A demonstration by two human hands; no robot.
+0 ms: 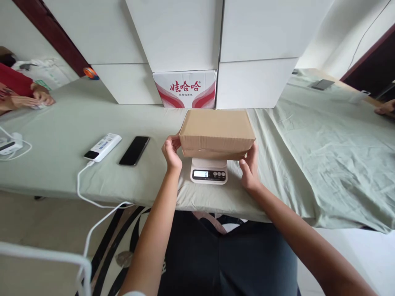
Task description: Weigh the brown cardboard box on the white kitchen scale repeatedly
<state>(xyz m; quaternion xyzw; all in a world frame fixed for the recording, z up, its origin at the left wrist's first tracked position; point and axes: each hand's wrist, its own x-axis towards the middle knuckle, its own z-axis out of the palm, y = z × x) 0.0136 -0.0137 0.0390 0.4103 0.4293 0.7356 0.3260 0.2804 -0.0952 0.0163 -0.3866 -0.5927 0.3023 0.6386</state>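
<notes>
A brown cardboard box (pixel 217 127) is over a small white kitchen scale (pixel 209 174), covering most of its platform. The scale's lit display reads 0. My left hand (pixel 173 151) grips the box at its left side, and my right hand (pixel 250 166) holds the lower right front corner. Some fingers of both hands are hidden behind the box. Whether the underside touches the platform I cannot tell.
Left of the scale lie a black smartphone (pixel 135 151) and a white power bank (pixel 103 147) with a cable. White cartons (pixel 185 37) stand stacked behind. A co-worker's hands (pixel 38 97) rest at the far left; another person's hand (pixel 384 107) shows at the right.
</notes>
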